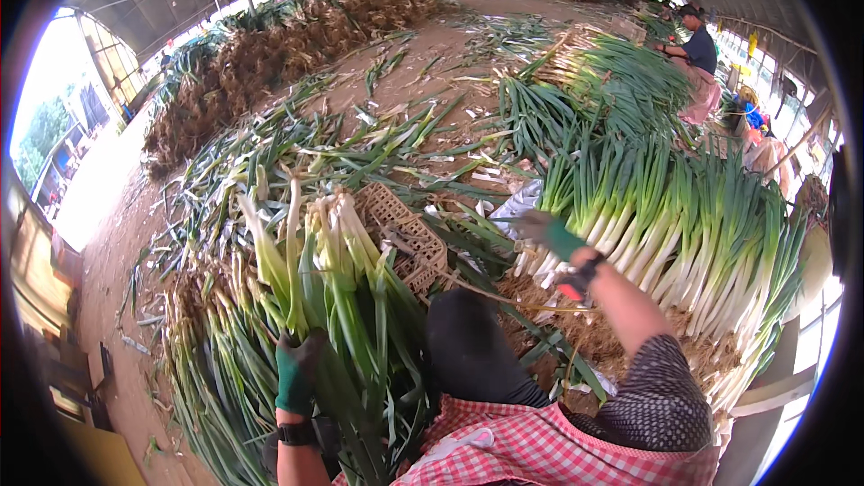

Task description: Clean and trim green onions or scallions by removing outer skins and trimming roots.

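Observation:
My left hand, in a green glove with dark grey fingers, is closed around a thick green onion whose pale end points up and away from me. More green onions, some with peeled whitish ends and others with brown roots, lie around that hand. My right hand, gloved alike, reaches forward beside a whitish plastic bag and the near end of a row of cleaned green onions. Motion smears its fingers, so what they hold is not visible. Something red shows by the right wrist.
A tan plastic crate lies tipped in front of me among cut leaves. Root trimmings cover the ground by my knee. A long heap of rooted onions stands at far left. At far right a person sits beside another pile.

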